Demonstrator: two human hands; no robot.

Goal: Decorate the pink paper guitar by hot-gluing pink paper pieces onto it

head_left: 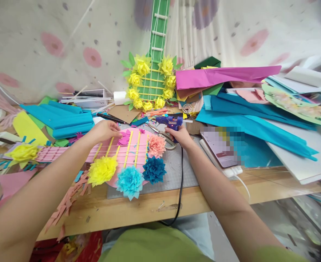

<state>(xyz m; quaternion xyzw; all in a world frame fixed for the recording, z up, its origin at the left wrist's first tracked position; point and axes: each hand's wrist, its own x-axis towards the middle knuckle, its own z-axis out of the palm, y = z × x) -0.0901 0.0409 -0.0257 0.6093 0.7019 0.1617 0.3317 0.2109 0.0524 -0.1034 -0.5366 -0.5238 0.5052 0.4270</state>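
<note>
A pink paper guitar lies flat, its neck running left, with yellow strips and white strings across its body. Around its edge sit a yellow flower, a light blue flower, a dark blue flower and a coral flower. At the upper part of the body, my left hand pinches the edge of a magenta paper piece. A blue glue gun is gripped in my right hand, nozzle pointing left above scissors. Its black cord hangs off the table.
A green paper guitar with yellow flowers stands upright behind. Blue paper sheets pile at left, and folded blue paper at right. A phone leans near my right forearm. The cutting mat lies below the work.
</note>
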